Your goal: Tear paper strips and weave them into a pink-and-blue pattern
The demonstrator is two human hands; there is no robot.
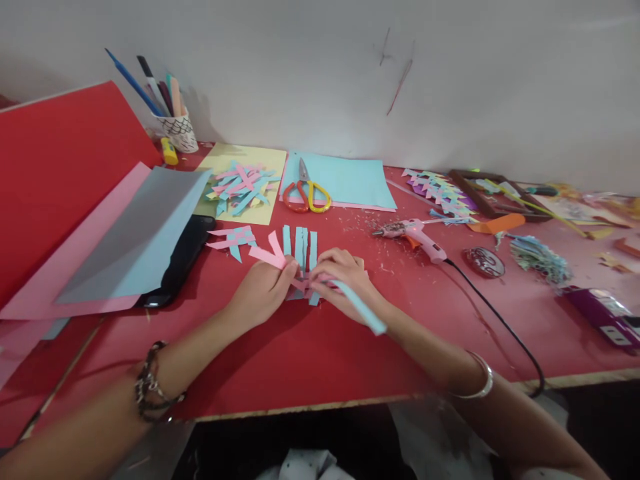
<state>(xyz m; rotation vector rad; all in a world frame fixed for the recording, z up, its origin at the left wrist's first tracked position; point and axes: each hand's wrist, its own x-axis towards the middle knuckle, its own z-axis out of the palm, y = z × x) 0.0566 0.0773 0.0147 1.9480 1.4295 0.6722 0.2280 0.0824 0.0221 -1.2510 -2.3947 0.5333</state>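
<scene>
My left hand (pixel 263 290) is closed, thumb and fingers pinching a pink paper strip (pixel 270 253) whose forked end sticks up and left. My right hand (pixel 347 283) is closed too, with a light blue paper strip (pixel 360 308) coming out between its fingers toward the lower right. Between the hands, on the red tabletop, lie several upright blue strips (pixel 301 248) crossed by pink ones near their lower ends; my fingers cover part of that crossing. Just left of them rests a small woven piece of pink and blue strips (pixel 235 238).
A heap of cut strips (pixel 243 187) lies on yellow paper behind my hands, beside scissors (pixel 305 190) on blue sheets. To the right are a pink glue gun (pixel 413 235) with its black cord and a purple stapler-like object (pixel 600 317). Paper sheets (pixel 135 233) overlap a black device at left.
</scene>
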